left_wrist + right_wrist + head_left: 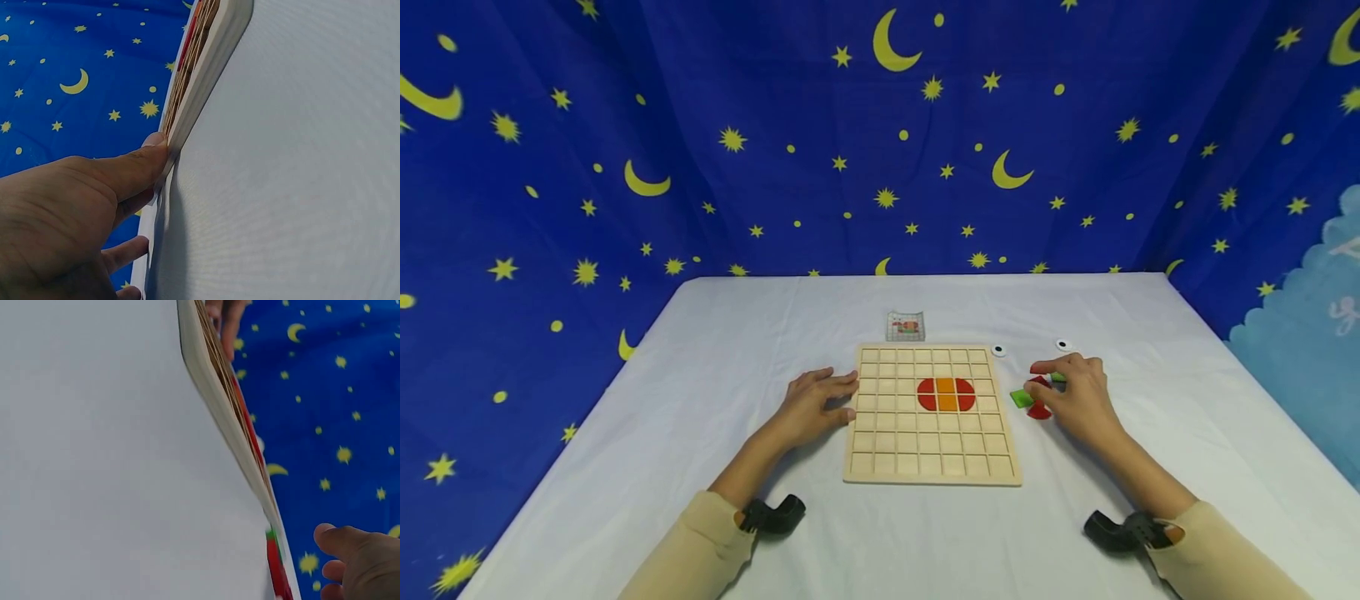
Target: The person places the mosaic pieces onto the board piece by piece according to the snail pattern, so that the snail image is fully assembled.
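Observation:
A square wooden grid board (902,467) lies on the white table, with red quarter-round tiles (927,402) and orange square tiles (947,402) forming a rounded patch in its cells. My left hand (811,408) is at the board's left edge; its thumb touches the rim in the left wrist view, the other fingers extended. Right of the board, my right hand (1081,398) hovers over loose red pieces (1040,410) and green pieces (1021,398), thumb and index finger apart. In the right wrist view, no piece shows between the visible fingers. The hand partly hides the pieces.
Behind the board lies a small picture card (906,326) with a grid pattern. Two eye discs, one by the board's corner (997,351) and another eye disc (1063,344) farther right, lie on the table. A blue star-and-moon cloth (820,192) hangs behind the table.

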Available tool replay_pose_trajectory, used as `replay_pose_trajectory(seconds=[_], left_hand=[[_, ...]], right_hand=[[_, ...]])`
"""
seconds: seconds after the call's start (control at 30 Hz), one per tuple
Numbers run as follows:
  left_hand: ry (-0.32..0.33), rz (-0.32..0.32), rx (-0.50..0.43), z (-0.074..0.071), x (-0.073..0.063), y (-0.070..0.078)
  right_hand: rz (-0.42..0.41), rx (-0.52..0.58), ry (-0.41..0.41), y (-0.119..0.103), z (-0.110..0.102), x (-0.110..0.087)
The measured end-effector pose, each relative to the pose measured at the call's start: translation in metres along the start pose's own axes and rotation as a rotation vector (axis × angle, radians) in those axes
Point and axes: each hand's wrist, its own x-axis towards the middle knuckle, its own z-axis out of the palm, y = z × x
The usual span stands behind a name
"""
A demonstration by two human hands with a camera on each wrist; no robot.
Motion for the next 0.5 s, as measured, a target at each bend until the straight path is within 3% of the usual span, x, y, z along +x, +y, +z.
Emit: replay_pose_trajectory(seconds=[0.2, 0.5], left_hand=[[-0.005, 0.003, -0.002, 0.000, 0.000, -0.001], [-0.002, 0.007, -0.006, -0.001, 0.000, -0.001]], right_hand=[[0.097, -0.082, -0.035, 0.021, -0.014, -0.008], [0.098, -0.126, -0.035, 0.039, -0.018, -0.016]])
